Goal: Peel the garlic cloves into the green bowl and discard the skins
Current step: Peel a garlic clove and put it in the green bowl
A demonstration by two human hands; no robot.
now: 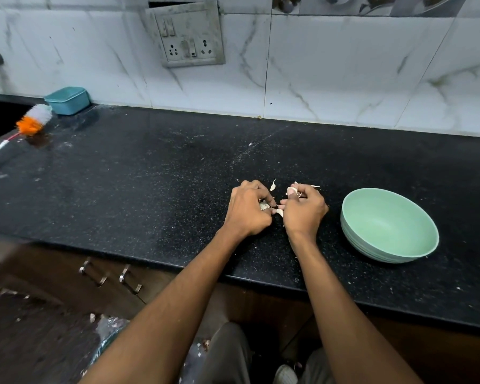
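1. Far left on the black counter (150,173) lie a duster (32,121) and a teal box (67,100).
2. The left hand (248,210) curls around papery garlic bits.
3. Between both hands sits a garlic clove (279,212), pinched from each side.
4. The right hand (304,209) grips it, skins (272,186) scattered just behind.
5. The green bowl (390,225) stands right, near the hand.
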